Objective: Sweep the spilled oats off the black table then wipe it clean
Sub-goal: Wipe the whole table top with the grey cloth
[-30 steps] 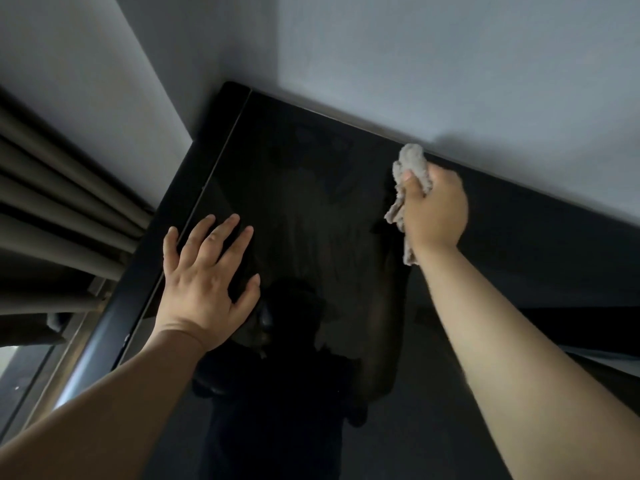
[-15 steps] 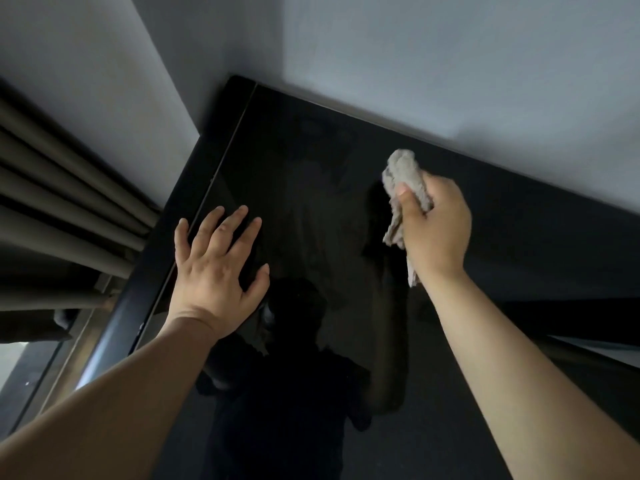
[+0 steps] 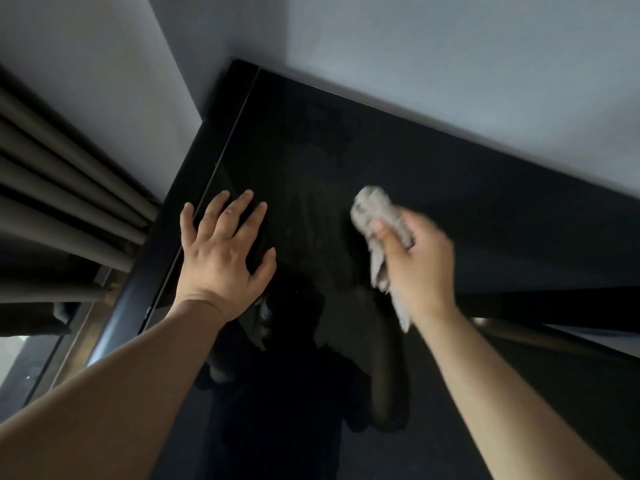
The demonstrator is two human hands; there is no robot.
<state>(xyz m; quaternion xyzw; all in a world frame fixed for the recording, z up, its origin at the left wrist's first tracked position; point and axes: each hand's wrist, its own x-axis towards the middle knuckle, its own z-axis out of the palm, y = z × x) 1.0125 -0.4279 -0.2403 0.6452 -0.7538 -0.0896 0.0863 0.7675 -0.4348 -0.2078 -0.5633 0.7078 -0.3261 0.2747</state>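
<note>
At a glossy black table (image 3: pixel 467 216) set into the corner of a grey-walled room, a person reaches over the top with both bare forearms stretched forward. Their left hand (image 3: pixel 221 251) lies flat on the surface near the table's left edge, fingers straight and spread, thumb out to the side, holding nothing. Their right hand (image 3: pixel 420 268), well apart from the left and nearer the middle of the top, is closed round a crumpled pale grey cloth (image 3: pixel 372 207). Its fingers curl about the cloth's middle, one bunched end sticks out beyond them toward the back wall (image 3: pixel 450 64), and a thinner tail trails down past the wrist. Both that hand and the cloth are blurred, so whether the cloth presses on the table or is held just above it cannot be told. The polished top mirrors the scene, giving a dark reflection (image 3: pixel 294 393) of the person's head, shoulders and arms below the hands. The table's far edge meets the grey wall, and a thin pale line runs along its raised black left rim. Heavy pleated curtains (image 3: pixel 52 174) in a dull brown-grey hang to the left of the table, with a sliver of brightness showing beneath them at the lower left.
</note>
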